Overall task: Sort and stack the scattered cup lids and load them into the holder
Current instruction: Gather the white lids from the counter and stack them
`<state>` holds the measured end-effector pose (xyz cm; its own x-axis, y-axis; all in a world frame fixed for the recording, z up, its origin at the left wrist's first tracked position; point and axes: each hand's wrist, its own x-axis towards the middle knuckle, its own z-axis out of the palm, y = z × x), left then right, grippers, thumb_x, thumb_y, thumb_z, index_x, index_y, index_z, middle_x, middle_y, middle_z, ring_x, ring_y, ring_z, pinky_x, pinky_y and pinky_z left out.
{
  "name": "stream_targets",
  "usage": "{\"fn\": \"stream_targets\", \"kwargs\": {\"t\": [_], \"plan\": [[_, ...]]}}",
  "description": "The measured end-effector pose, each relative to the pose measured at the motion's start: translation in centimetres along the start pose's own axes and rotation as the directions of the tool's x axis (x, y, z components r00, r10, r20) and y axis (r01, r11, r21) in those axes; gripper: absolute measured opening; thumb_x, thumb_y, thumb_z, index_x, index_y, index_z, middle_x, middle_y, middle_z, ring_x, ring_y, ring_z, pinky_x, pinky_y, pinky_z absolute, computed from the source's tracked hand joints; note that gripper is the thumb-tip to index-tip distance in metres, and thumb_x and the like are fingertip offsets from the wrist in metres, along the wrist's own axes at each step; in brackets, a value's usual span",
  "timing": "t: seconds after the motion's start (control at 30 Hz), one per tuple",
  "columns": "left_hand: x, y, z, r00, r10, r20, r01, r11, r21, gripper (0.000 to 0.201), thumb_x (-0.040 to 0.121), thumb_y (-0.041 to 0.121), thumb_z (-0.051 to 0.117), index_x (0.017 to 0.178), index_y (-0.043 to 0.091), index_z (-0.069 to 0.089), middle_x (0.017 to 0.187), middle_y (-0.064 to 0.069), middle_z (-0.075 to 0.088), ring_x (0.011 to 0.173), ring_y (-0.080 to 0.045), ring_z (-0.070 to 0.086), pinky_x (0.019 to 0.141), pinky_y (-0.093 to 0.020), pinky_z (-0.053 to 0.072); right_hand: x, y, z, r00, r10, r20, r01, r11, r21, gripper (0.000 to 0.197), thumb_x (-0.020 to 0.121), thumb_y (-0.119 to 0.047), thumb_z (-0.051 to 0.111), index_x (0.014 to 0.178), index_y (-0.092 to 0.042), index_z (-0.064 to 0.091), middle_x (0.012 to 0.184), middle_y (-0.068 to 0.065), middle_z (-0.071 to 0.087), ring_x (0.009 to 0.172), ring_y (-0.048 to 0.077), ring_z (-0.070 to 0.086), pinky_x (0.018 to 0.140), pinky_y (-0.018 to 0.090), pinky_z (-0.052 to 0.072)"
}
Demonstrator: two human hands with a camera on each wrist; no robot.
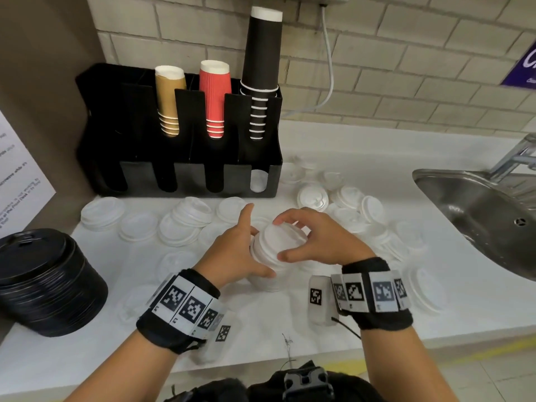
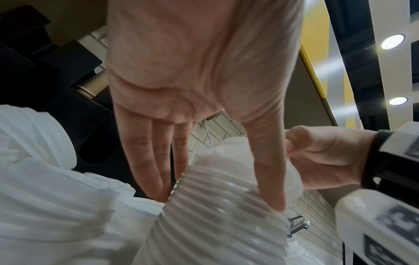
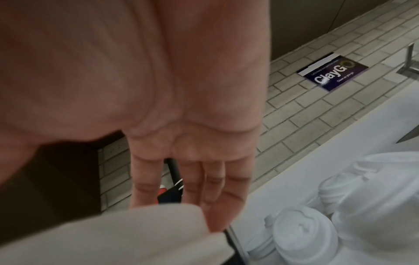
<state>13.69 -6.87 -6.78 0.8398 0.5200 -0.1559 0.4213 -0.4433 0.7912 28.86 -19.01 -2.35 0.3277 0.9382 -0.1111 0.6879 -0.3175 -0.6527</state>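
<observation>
A tall stack of white cup lids (image 1: 268,253) (image 2: 215,215) stands on the white counter (image 1: 362,323) at centre. My left hand (image 1: 261,252) (image 2: 219,199) grips its side, thumb near me and fingers on the far side. My right hand (image 1: 282,238) holds the top of the stack, its fingertips (image 3: 215,215) curled over the far rim of the top lid (image 3: 136,236) and the thumb at the near rim. Several loose white lids (image 1: 185,219) (image 3: 303,233) lie scattered around. The black holder (image 1: 139,175) stands at the back left; its rightmost front slot holds white lids (image 1: 257,181).
Gold (image 1: 169,100), red (image 1: 215,97) and black cups (image 1: 261,71) fill the holder's rear slots. A stack of black lids (image 1: 46,280) sits at the left. A steel sink (image 1: 478,210) with its tap (image 1: 516,152) is at the right. The brick wall is behind.
</observation>
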Motion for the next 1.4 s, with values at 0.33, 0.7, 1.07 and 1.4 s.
{"fn": "stream_targets", "kwargs": {"t": [0.33,0.7,1.07,1.4], "plan": [[-0.1,0.0,0.0,1.0,0.011,0.003,-0.012,0.999,0.034,0.124,0.058,0.028,0.092,0.153,0.028,0.011,0.113,0.013,0.049,0.105,-0.014,0.055,0.086,-0.025,0.046,0.3,-0.6,2.6,0.998,0.028,-0.058,-0.032,0.997,-0.07,0.064,0.062,-0.027,0.085,0.12,-0.031,0.058,0.118,-0.001,0.048,0.113,0.015,0.044,0.096,0.027,0.041],[0.1,1.0,-0.3,0.998,0.055,-0.001,-0.055,0.993,0.101,0.07,0.056,0.03,0.092,0.119,0.028,0.06,0.11,0.012,0.065,0.103,-0.012,0.059,0.091,-0.035,0.049,-1.4,1.6,1.2,0.969,0.163,-0.186,-0.151,0.986,0.077,0.057,0.076,-0.034,0.079,0.126,-0.021,0.054,0.125,-0.001,0.049,0.114,0.014,0.05,0.09,0.024,0.044],[0.8,0.8,-0.1,0.998,0.054,0.009,-0.055,0.994,0.092,0.067,0.057,0.028,0.092,0.114,0.035,0.057,0.108,0.017,0.061,0.105,-0.013,0.056,0.091,-0.032,0.046,-3.2,6.8,0.3,0.744,0.641,-0.19,-0.662,0.668,-0.339,0.058,0.08,-0.042,0.07,0.126,-0.012,0.052,0.135,0.012,0.032,0.127,0.032,0.029,0.094,0.036,0.038],[0.9,0.8,-0.1,0.998,0.057,0.014,-0.058,0.995,0.085,0.065,0.057,0.027,0.092,0.109,0.038,0.054,0.109,0.017,0.061,0.105,-0.013,0.058,0.093,-0.035,0.048,-3.0,6.7,0.2,0.757,0.618,-0.211,-0.653,0.699,-0.292,0.046,0.084,-0.03,0.068,0.123,-0.011,0.052,0.13,0.009,0.04,0.122,0.032,0.039,0.102,0.043,0.04]]}}
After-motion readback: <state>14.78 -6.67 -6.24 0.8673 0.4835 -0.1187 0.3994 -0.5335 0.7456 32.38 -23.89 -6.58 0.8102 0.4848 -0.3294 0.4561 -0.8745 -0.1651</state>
